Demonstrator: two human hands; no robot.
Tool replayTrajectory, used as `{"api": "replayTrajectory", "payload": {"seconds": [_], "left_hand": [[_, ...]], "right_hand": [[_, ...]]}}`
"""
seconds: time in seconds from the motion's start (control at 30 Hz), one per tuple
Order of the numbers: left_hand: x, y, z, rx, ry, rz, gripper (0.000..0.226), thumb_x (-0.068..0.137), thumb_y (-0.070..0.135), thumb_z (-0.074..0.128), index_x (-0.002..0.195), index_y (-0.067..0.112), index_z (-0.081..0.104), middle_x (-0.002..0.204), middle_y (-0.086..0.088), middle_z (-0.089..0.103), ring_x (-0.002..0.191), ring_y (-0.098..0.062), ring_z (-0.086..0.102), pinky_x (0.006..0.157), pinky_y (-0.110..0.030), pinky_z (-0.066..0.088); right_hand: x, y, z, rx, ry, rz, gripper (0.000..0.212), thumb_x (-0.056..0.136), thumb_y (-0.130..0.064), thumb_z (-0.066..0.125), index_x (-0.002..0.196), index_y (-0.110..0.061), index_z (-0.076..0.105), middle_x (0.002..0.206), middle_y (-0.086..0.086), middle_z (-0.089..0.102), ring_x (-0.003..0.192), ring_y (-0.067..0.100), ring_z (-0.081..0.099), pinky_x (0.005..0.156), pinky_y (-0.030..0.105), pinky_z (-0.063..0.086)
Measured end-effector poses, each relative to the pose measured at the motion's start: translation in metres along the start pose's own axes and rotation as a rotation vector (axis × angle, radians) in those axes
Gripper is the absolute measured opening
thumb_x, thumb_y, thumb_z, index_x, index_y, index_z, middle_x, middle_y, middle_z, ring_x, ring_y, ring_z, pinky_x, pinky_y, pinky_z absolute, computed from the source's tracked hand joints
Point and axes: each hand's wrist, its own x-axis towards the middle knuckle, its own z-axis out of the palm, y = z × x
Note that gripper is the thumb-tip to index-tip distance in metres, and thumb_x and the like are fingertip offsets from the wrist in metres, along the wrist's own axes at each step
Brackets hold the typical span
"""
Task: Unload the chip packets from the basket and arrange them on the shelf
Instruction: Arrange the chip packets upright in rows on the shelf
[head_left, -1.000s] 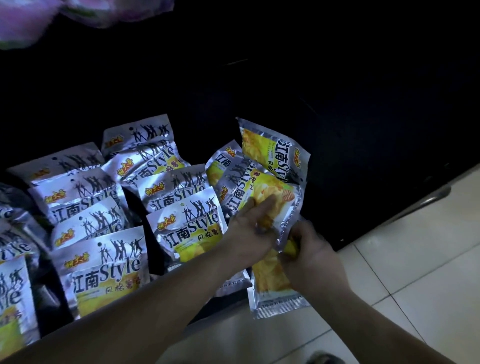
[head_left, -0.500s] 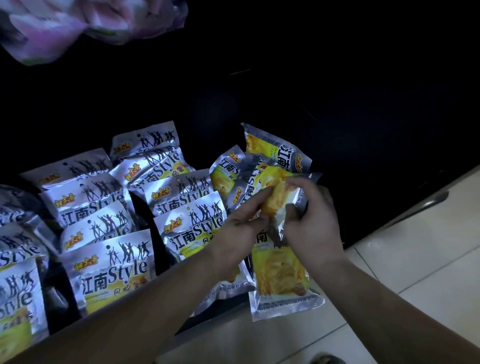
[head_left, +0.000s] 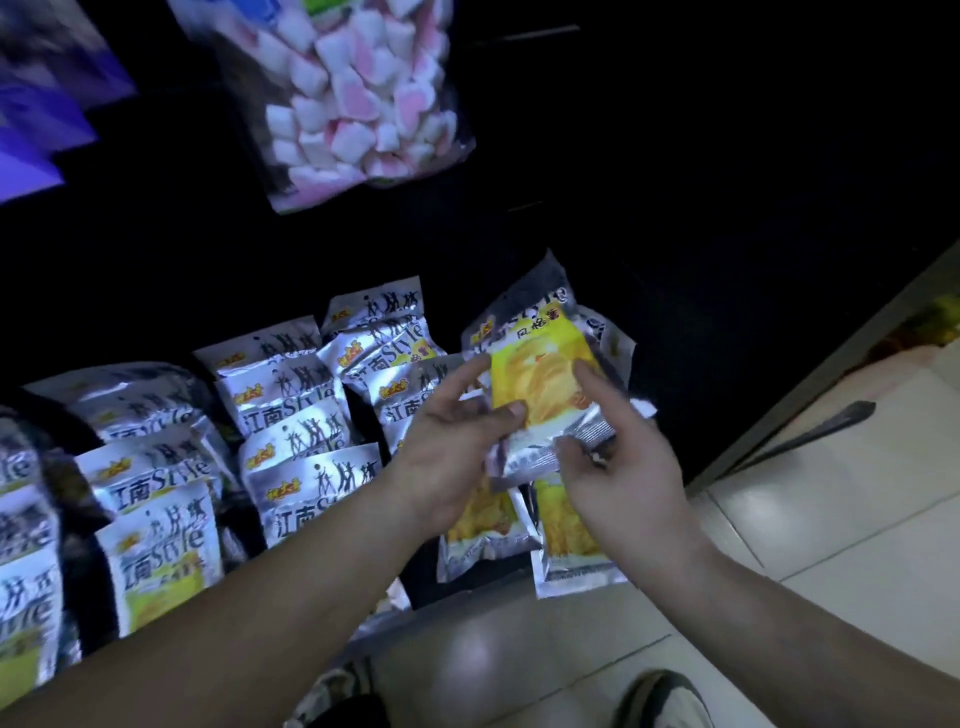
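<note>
Head view: the left hand (head_left: 457, 447) pinches the left edge of a chip packet (head_left: 545, 384) between thumb and forefinger. The right hand (head_left: 628, 467) holds its lower right side, forefinger laid on the yellow face, the other fingers (head_left: 571, 447) curled at the bottom seam. The packet is tilted above the right end of the shelf (head_left: 467, 586), over two packets (head_left: 566, 540) lying at the front edge, one jutting past it. Rows of packets (head_left: 291, 415) fill the shelf leftward. A marshmallow bag (head_left: 363, 104) shows above.
</note>
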Motion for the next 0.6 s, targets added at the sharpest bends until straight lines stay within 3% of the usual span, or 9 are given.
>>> {"api": "replayTrajectory", "payload": {"seconds": [0.07, 0.1, 0.2, 0.27, 0.33, 0.4, 0.5, 0.57, 0.6], "left_hand": [[-0.007, -0.008, -0.016, 0.100, 0.103, 0.068, 0.062, 0.086, 0.004, 0.080, 0.135, 0.038, 0.061, 0.106, 0.005, 0.061, 0.080, 0.002, 0.067, 0.059, -0.022, 0.057], [-0.011, -0.016, -0.026, 0.159, 0.132, 0.101, 0.062, 0.085, 0.004, 0.081, 0.133, 0.040, 0.063, 0.121, 0.007, 0.063, 0.095, 0.003, 0.068, 0.065, -0.021, 0.060], [-0.028, -0.050, -0.058, 0.331, 0.156, 0.162, 0.063, 0.083, 0.008, 0.083, 0.130, 0.046, 0.064, 0.140, 0.011, 0.060, 0.122, -0.015, 0.064, 0.095, -0.043, 0.060], [-0.038, -0.071, -0.074, 0.469, 0.177, 0.169, 0.062, 0.084, 0.012, 0.084, 0.132, 0.045, 0.063, 0.136, 0.016, 0.057, 0.124, -0.008, 0.059, 0.101, -0.044, 0.056], [-0.042, -0.091, -0.084, 0.546, 0.183, 0.165, 0.057, 0.085, 0.011, 0.083, 0.129, 0.042, 0.065, 0.134, 0.014, 0.053, 0.122, 0.004, 0.054, 0.102, -0.041, 0.054], [-0.040, -0.106, -0.088, 0.604, 0.176, 0.172, 0.052, 0.084, 0.012, 0.082, 0.121, 0.045, 0.065, 0.133, 0.010, 0.051, 0.120, 0.005, 0.052, 0.102, -0.033, 0.053], [-0.032, -0.118, -0.092, 0.869, 0.185, 0.179, 0.042, 0.083, 0.010, 0.078, 0.105, 0.042, 0.061, 0.123, 0.007, 0.049, 0.113, 0.001, 0.050, 0.088, 0.004, 0.032], [-0.029, -0.120, -0.092, 1.004, 0.149, 0.195, 0.037, 0.083, 0.011, 0.076, 0.110, 0.033, 0.063, 0.125, 0.005, 0.047, 0.104, 0.010, 0.046, 0.084, 0.004, 0.030], [-0.028, -0.122, -0.093, 1.051, 0.118, 0.218, 0.038, 0.084, 0.013, 0.075, 0.115, 0.031, 0.063, 0.130, 0.003, 0.045, 0.107, 0.007, 0.047, 0.089, -0.001, 0.035]], "right_hand": [[-0.010, 0.007, 0.004, -0.049, -0.150, 0.132, 0.065, 0.095, -0.023, 0.071, 0.145, -0.054, 0.044, 0.097, 0.008, 0.066, 0.069, 0.019, 0.067, 0.075, 0.036, 0.062], [-0.014, 0.010, 0.004, -0.087, -0.244, 0.247, 0.066, 0.092, -0.033, 0.074, 0.143, -0.060, 0.042, 0.105, -0.001, 0.069, 0.074, 0.021, 0.070, 0.072, 0.039, 0.063], [-0.020, 0.008, 0.000, -0.152, -0.514, 0.582, 0.044, 0.086, -0.055, 0.074, 0.118, -0.072, 0.048, 0.107, 0.014, 0.070, 0.066, 0.036, 0.075, 0.058, 0.045, 0.063], [-0.014, 0.023, -0.002, -0.286, -0.460, 0.479, 0.034, 0.089, -0.052, 0.072, 0.112, -0.068, 0.054, 0.099, 0.012, 0.074, 0.064, 0.031, 0.074, 0.060, 0.045, 0.064], [-0.004, 0.049, 0.004, -0.378, -0.334, 0.283, 0.044, 0.092, -0.043, 0.071, 0.132, -0.055, 0.056, 0.115, -0.003, 0.071, 0.076, 0.012, 0.071, 0.071, 0.033, 0.061], [0.003, 0.072, 0.018, -0.431, -0.335, 0.132, 0.053, 0.093, -0.037, 0.070, 0.140, -0.052, 0.050, 0.126, -0.004, 0.065, 0.086, -0.001, 0.064, 0.077, 0.018, 0.050], [0.011, 0.105, 0.048, -0.537, -0.495, 0.045, 0.073, 0.089, -0.038, 0.073, 0.145, -0.062, 0.033, 0.145, 0.000, 0.047, 0.110, 0.013, 0.060, 0.087, 0.027, 0.051], [0.013, 0.119, 0.067, -0.681, -0.555, 0.086, 0.092, 0.085, -0.040, 0.078, 0.154, -0.058, 0.020, 0.160, 0.001, 0.027, 0.125, 0.024, 0.057, 0.093, 0.032, 0.052], [0.012, 0.123, 0.075, -0.771, -0.558, 0.078, 0.100, 0.084, -0.040, 0.078, 0.156, -0.057, 0.011, 0.165, 0.002, 0.016, 0.132, 0.028, 0.054, 0.094, 0.032, 0.050]]}}
